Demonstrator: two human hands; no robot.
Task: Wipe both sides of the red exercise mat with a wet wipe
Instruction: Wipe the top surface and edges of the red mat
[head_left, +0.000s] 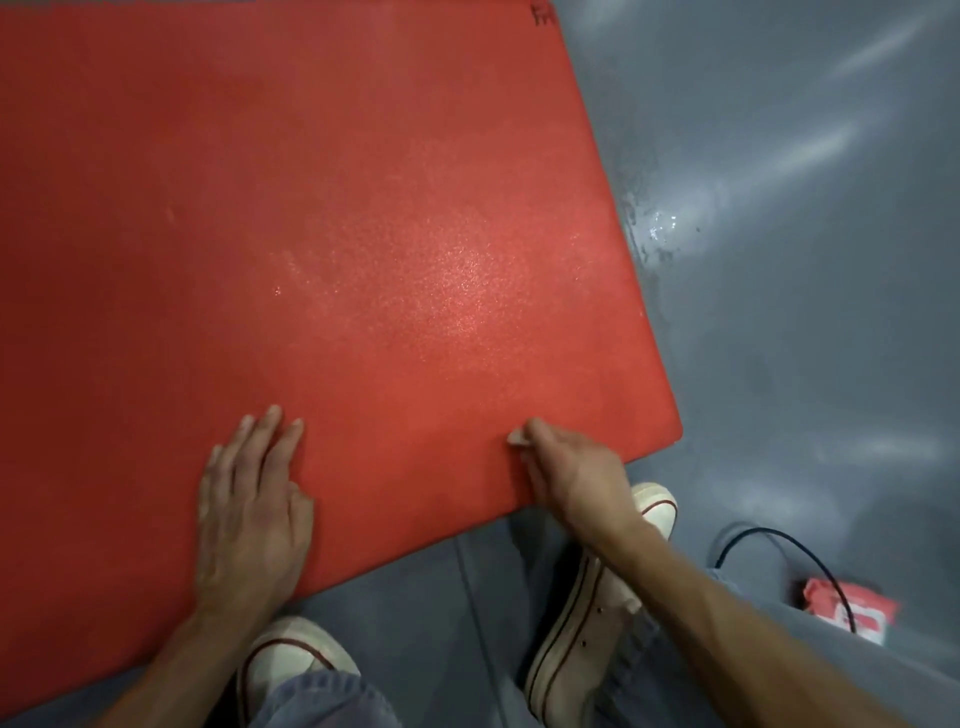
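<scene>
The red exercise mat (322, 218) lies flat on the grey floor and fills most of the view, with a damp sheen near its middle. My left hand (249, 499) rests flat on the mat's near edge, fingers straight. My right hand (566, 473) is near the mat's near right corner, its fingers curled round a small white wet wipe (516, 435) that pokes out at the fingertips and touches the mat.
The grey floor (805, 260) shows a wet patch (657, 228) beside the mat's right edge. A red and white wipe packet (847, 608) lies at the lower right under a black cable (779, 540). My white sneakers (587, 613) stand at the mat's near edge.
</scene>
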